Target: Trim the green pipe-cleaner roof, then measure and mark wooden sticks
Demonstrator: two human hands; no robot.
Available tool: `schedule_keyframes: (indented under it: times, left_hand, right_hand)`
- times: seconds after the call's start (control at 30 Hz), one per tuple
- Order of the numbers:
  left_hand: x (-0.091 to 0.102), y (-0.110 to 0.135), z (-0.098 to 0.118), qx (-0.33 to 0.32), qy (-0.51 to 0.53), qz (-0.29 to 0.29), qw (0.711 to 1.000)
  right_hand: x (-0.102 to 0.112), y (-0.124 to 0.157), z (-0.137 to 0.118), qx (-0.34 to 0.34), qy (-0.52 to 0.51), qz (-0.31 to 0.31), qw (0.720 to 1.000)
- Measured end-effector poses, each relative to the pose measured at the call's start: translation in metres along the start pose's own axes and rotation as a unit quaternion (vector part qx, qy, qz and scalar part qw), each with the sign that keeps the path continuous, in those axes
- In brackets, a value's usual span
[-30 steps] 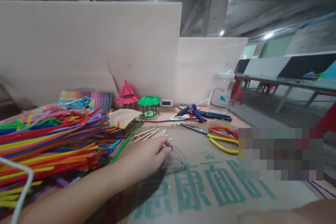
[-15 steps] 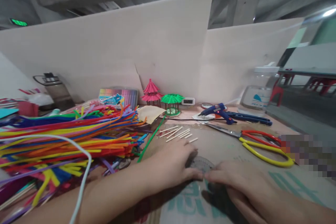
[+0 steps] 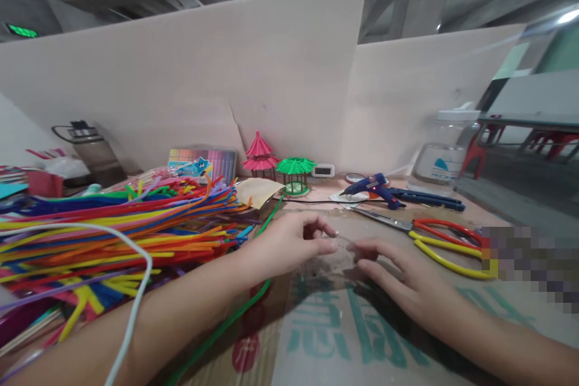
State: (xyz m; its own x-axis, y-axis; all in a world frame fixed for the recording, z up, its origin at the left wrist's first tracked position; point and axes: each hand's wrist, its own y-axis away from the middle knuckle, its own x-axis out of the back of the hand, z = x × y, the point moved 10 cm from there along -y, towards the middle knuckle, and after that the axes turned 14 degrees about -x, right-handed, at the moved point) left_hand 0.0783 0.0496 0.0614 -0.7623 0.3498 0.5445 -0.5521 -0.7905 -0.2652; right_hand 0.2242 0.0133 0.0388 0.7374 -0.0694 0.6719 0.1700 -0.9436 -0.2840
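My left hand (image 3: 303,244) pinches a clear plastic protractor (image 3: 340,254) by its left side, between thumb and fingers. At the protractor's right edge, the thumb and forefinger of my right hand (image 3: 393,271) close on it. It looks raised slightly off the cardboard work surface (image 3: 325,319), which bears green printed characters. A green pipe cleaner (image 3: 217,329) runs beneath my left forearm. My left hand hides the small wooden sticks that lay behind it.
Bundles of coloured pipe cleaners (image 3: 113,217) fill the left side, crossed by a white cable (image 3: 147,277). Scissors (image 3: 409,226) and a blue glue gun (image 3: 373,186) lie at right. Behind stand pink (image 3: 259,151) and green (image 3: 296,167) model pavilions, and a plastic jar (image 3: 441,151).
Both hands have moved away from me, and the protractor has come up between them. The green pipe cleaner now shows as a curve on the near side of my left arm too.
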Motion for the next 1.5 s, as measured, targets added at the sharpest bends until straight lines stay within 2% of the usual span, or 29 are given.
schedule_keyframes:
  times: [0.07,0.13,0.2,0.23,0.27,0.47,0.67,0.83,0.97,1.07,1.17,1.23,1.27,1.33,1.4,1.5]
  left_hand:
    - [0.014,-0.002,0.012,-0.031,-0.055,0.002,0.998]
    - [0.040,-0.003,0.027,-0.075,-0.189,0.042,0.978]
    - [0.067,-0.001,0.039,-0.113,-0.351,0.106,0.923]
    - [0.074,0.000,0.040,-0.129,-0.403,0.123,0.898]
    - [0.076,-0.001,0.037,-0.145,-0.429,0.116,0.884]
    - [0.087,-0.005,-0.001,-0.150,-0.496,0.095,0.850]
    - [0.112,-0.001,-0.012,-0.103,-0.574,0.091,0.807]
    - [0.118,-0.002,-0.024,-0.088,-0.612,0.056,0.784]
    - [0.109,-0.002,-0.021,-0.079,-0.623,0.028,0.778]
    - [0.088,-0.004,-0.006,-0.087,-0.606,0.000,0.791]
    - [0.056,-0.004,0.011,-0.096,-0.564,-0.039,0.819]
    - [0.026,0.000,0.017,-0.106,-0.510,-0.094,0.848]
    - [0.012,0.004,0.013,-0.087,-0.460,-0.135,0.873]
    - [-0.010,0.015,0.008,-0.064,-0.424,-0.195,0.882]
    - [-0.019,0.022,0.002,-0.052,-0.426,-0.220,0.876]
    - [-0.015,0.025,-0.006,-0.032,-0.426,-0.213,0.879]
  right_hand:
    - [-0.005,-0.002,0.007,-0.044,-0.026,-0.031,0.998]
    - [-0.012,-0.001,0.011,-0.072,-0.058,-0.067,0.993]
    - [-0.020,0.000,0.015,-0.091,-0.092,-0.102,0.986]
    - [-0.023,0.001,0.016,-0.096,-0.104,-0.112,0.984]
    - [-0.025,0.001,0.017,-0.099,-0.110,-0.118,0.982]
    - [-0.024,0.001,0.011,-0.066,-0.054,-0.106,0.991]
    - [-0.022,0.004,0.002,-0.038,-0.015,-0.104,0.994]
    - [-0.025,0.005,-0.001,-0.011,-0.007,-0.111,0.994]
    - [-0.022,0.005,-0.004,0.007,-0.008,-0.097,0.995]
    - [-0.015,0.004,-0.008,0.014,-0.016,-0.075,0.997]
    - [-0.010,0.002,-0.009,0.009,-0.036,-0.062,0.997]
    - [-0.009,0.001,-0.007,-0.002,-0.049,-0.063,0.997]
    - [-0.009,0.001,-0.005,-0.007,-0.053,-0.062,0.997]
    - [-0.009,0.000,-0.004,-0.011,-0.052,-0.062,0.997]
    - [-0.009,0.000,-0.003,-0.008,-0.047,-0.059,0.997]
    - [-0.008,0.000,-0.006,0.008,-0.035,-0.047,0.998]
